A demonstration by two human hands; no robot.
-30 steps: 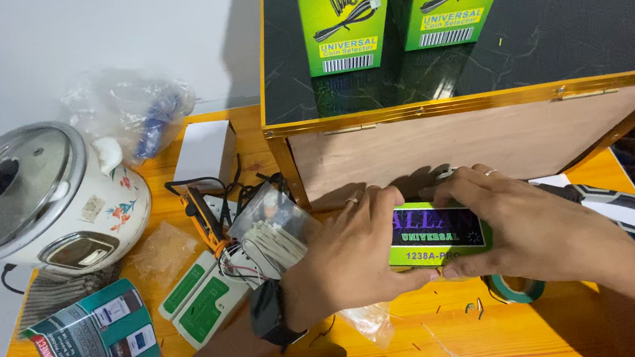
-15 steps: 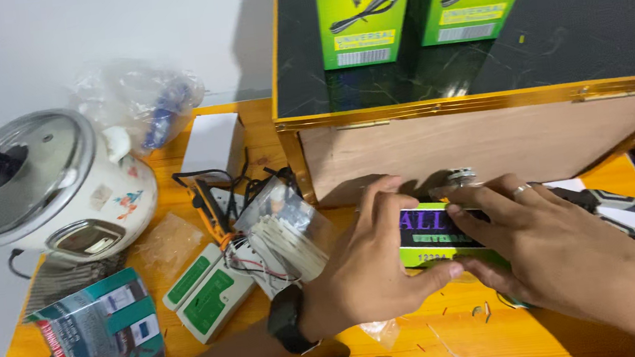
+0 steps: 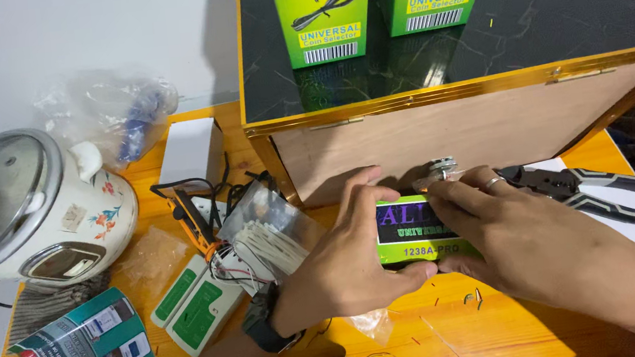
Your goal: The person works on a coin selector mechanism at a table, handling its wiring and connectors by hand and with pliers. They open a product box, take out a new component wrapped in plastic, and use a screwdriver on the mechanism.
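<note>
A small green box (image 3: 414, 227) was gripped by the left hand (image 3: 349, 265) and right hand (image 3: 530, 247) near the table's (image 3: 503, 335) front edge, probably steadied against the wooden cabinet (image 3: 476, 128).

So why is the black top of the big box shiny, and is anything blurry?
Head view: the glossy black box top mirrors the two green cartons and a pale light patch; both hands and the small green box look sharp, with soft shadows beneath.
</note>
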